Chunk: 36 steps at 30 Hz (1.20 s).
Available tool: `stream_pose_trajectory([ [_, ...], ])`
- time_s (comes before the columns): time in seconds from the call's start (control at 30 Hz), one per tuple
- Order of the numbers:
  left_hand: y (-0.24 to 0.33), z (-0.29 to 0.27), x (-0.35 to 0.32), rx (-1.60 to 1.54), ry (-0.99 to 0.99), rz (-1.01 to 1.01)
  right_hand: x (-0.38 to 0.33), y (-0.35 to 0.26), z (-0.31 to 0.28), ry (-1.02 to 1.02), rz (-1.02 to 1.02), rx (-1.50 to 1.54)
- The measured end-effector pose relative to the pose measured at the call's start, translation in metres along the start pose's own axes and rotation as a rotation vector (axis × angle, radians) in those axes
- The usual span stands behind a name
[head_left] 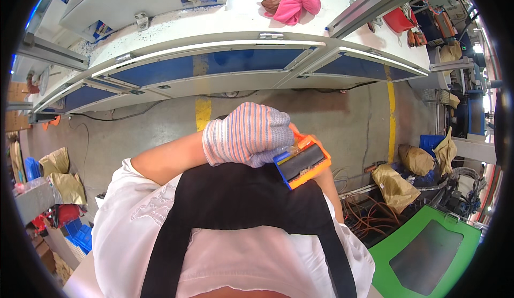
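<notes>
My left hand [248, 134], in a striped knit glove, is closed at chest height, its curled fingers against the near left side of a small open box [321, 169]. The box has orange and blue edges and a dark grey inside face, and it is tilted. A clear, yellowish piece [292, 151] shows between the glove and the box; what the gloved fingers hold is otherwise hidden. Behind the box, my right hand [309, 137] is mostly covered and supports it from the far right side. A black apron [230, 196] lies just below both hands.
Ahead runs a white workbench [225, 25] with blue panels; a pink cloth [300, 1] lies on it. Brown paper bags [395, 186], coiled hoses [369, 212] and a green-framed panel [428, 255] stand to the right. Blue bins [79, 236] are at left. Yellow lines [391, 121] mark the floor.
</notes>
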<state>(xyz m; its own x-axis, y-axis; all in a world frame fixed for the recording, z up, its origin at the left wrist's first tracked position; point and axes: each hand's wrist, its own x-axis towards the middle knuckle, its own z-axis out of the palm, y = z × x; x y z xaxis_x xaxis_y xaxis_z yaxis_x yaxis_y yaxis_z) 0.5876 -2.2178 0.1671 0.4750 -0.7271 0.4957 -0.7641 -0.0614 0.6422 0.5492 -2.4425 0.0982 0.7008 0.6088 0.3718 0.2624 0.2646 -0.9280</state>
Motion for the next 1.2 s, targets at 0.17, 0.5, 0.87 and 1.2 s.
stream_pose_trajectory([
  [0.17,-0.008,0.010,-0.005,-0.106,0.143,0.006,0.017,-0.035,0.011,0.053,0.136,-0.076],
  [0.5,-0.004,0.006,-0.012,-0.347,0.343,-0.094,0.022,-0.024,0.006,0.059,0.023,-0.067],
  [0.87,0.000,-0.019,-0.017,-0.583,0.881,-0.340,-0.014,-0.015,-0.017,0.140,0.410,-0.587],
  [1.2,-0.006,-0.026,-0.015,-0.968,1.046,-0.615,-0.026,-0.012,-0.021,0.184,0.595,-0.696],
])
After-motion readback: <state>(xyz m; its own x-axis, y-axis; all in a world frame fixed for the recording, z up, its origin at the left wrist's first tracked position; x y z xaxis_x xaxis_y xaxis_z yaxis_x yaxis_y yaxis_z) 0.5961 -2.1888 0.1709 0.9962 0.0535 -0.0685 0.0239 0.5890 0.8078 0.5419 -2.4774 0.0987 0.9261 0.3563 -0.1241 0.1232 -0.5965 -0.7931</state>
